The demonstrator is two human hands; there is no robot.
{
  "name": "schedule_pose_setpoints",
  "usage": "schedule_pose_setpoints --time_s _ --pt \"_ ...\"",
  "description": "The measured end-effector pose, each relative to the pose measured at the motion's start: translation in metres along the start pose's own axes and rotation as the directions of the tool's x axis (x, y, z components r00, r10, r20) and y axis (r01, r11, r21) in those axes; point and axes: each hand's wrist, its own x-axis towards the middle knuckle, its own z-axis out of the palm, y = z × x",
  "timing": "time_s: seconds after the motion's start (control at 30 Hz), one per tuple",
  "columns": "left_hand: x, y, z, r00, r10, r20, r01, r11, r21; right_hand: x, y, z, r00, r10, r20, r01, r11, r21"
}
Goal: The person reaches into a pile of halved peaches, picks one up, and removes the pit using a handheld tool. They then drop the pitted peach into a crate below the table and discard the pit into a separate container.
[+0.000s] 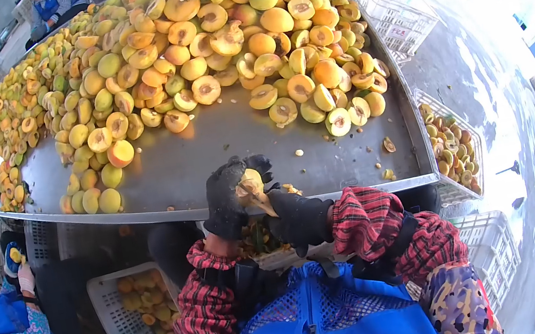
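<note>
My left hand [222,200], in a black glove, curls around a pale yellow peach piece [250,183] above the table's front edge. My right hand [299,218], gloved in black too, is closed right beside it. A tan, pointed strip [263,205] runs from the peach to the right fingers; whether it is a tool or part of the fruit I cannot tell. Beyond both hands, halved and whole peaches [205,90] lie heaped on the metal table [208,156]. Small scraps [291,190] rest near my right fingers.
White crates with peaches stand below left [111,316] and at the table's right side [474,184]. More crates [390,9] are stacked at the back right. A person [20,325] in blue works at left; another [57,7] sits at the far side. The table has a raised rim.
</note>
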Motion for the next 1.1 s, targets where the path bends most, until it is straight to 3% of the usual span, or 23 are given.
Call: schedule_pose_setpoints --time_s 0.1,0.13,0.2,0.3,0.4,0.5,0.6,0.7,0.73,0.8,0.9,0.97,1.0,1.03,1.07,1.1 --pt "-0.004 0.007 -0.002 0.989 0.141 -0.034 -0.134 0.978 0.162 0.004 0.014 -0.003 0.995 -0.042 0.088 0.026 0.983 0.183" --pt "-0.004 0.013 -0.001 0.998 0.058 0.006 -0.057 0.996 -0.073 0.01 0.024 -0.004 0.99 -0.084 0.11 0.058 0.974 0.219" --pt "-0.001 0.024 0.001 0.989 -0.064 0.137 0.125 0.855 -0.504 0.022 0.042 -0.005 0.974 -0.172 0.146 0.124 0.949 0.291" --pt "-0.002 -0.021 -0.002 0.989 0.022 0.148 0.025 0.951 -0.309 0.008 0.035 -0.004 0.976 -0.155 0.151 0.08 0.906 0.416" --pt "-0.001 0.018 -0.005 0.971 0.013 0.238 0.05 0.966 -0.255 -0.01 0.013 -0.005 0.984 -0.086 0.154 0.016 0.913 0.408" --pt "-0.001 0.03 0.005 0.98 -0.09 0.178 0.169 0.844 -0.508 -0.003 0.024 -0.002 0.988 -0.053 0.144 -0.014 0.903 0.43" --pt "0.002 0.019 0.002 0.975 0.193 0.108 -0.188 0.98 -0.059 -0.01 0.013 -0.003 0.993 0.005 0.119 -0.052 0.917 0.396" --pt "0.0 0.023 0.004 0.936 0.351 0.039 -0.351 0.936 0.007 -0.007 0.02 0.005 0.998 -0.042 -0.042 0.05 0.972 0.231" --pt "-0.001 0.025 0.007 0.982 0.189 0.016 -0.184 0.969 -0.167 -0.006 0.026 0.009 0.997 -0.051 -0.064 0.064 0.975 0.212" --pt "-0.003 0.029 0.011 0.988 -0.143 0.061 0.154 0.855 -0.495 -0.004 0.031 0.016 0.992 -0.072 -0.106 0.09 0.98 0.175" --pt "-0.009 0.022 0.011 0.986 -0.125 0.108 0.165 0.767 -0.62 -0.019 0.017 0.018 1.0 0.026 -0.005 -0.021 0.893 0.45" --pt "-0.011 0.027 0.012 0.996 0.094 0.001 -0.089 0.947 -0.31 -0.019 0.013 0.018 0.997 0.051 0.06 -0.075 0.836 0.544" --pt "-0.012 0.035 0.012 0.99 0.133 -0.038 -0.138 0.949 -0.284 -0.017 0.011 0.018 0.994 0.059 0.093 -0.102 0.802 0.588" --pt "-0.012 0.045 0.012 0.982 0.171 -0.078 -0.185 0.949 -0.255 -0.013 0.02 0.021 0.996 -0.078 0.044 0.041 0.833 0.552" --pt "-0.013 0.061 0.014 0.984 0.122 -0.13 -0.164 0.91 -0.381 -0.005 0.037 0.025 0.977 -0.215 0.002 0.184 0.842 0.507" --pt "-0.014 0.064 0.013 0.979 0.135 -0.151 -0.185 0.903 -0.389 -0.003 0.04 0.026 0.968 -0.251 -0.003 0.217 0.831 0.512"
